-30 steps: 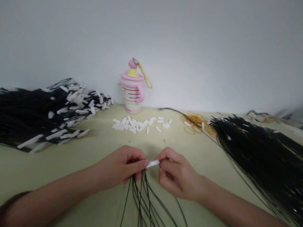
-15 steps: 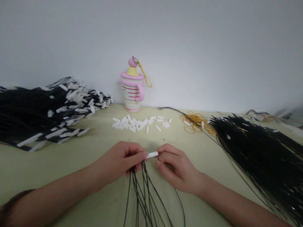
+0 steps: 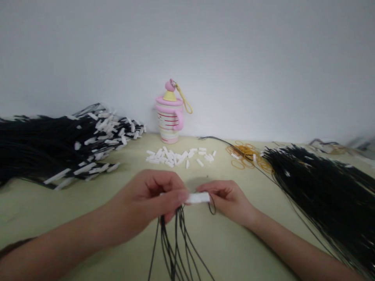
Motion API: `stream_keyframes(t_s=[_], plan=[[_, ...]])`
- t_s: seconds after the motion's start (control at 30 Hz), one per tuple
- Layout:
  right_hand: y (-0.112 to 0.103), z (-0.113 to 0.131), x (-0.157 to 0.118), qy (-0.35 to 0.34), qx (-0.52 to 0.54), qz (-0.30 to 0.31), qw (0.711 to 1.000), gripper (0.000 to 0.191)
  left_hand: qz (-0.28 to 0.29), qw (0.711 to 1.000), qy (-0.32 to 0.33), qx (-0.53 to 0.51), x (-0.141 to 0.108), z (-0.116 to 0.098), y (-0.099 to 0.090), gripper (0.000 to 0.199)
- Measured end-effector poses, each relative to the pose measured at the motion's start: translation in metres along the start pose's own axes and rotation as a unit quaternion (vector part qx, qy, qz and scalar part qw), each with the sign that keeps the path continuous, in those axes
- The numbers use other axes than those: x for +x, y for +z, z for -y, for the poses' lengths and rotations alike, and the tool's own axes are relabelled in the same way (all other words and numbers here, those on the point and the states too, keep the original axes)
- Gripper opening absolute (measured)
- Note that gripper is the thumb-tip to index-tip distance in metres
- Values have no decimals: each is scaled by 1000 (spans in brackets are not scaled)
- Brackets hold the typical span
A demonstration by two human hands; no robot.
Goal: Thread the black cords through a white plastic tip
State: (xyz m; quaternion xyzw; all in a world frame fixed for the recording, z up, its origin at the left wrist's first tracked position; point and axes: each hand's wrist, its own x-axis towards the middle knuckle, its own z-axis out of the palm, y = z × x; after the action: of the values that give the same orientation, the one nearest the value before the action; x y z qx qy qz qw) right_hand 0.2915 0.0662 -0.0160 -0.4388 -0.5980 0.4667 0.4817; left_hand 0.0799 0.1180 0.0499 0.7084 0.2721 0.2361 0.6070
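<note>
Hands: left (image 3: 152,199), right (image 3: 227,197) pinch white tag (image 3: 198,198), palms inward.

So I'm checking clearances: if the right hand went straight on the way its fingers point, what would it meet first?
The right hand points leftward along the white tube it pinches, so it would probably meet the left hand first, at the tube's other end.

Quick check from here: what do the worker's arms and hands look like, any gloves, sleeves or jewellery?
Both hands are bare: no gloves on the left hand or the right hand, and no rings or watch show. The forearms are uncovered. A dark sleeve edge shows at the left arm near the picture's border; no sleeve shows on the right arm.
</note>
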Motion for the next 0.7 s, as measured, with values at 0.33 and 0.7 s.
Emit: stream_keyframes(t_s=[0.33,0.7], plan=[[0,2,-11,-162,-363,-116,910,39,-21,985,-101,140,19,42,4,29],[22,21,-18,-146,-367,127,910,22,-58,986,-85,129,19,42,5,33]])
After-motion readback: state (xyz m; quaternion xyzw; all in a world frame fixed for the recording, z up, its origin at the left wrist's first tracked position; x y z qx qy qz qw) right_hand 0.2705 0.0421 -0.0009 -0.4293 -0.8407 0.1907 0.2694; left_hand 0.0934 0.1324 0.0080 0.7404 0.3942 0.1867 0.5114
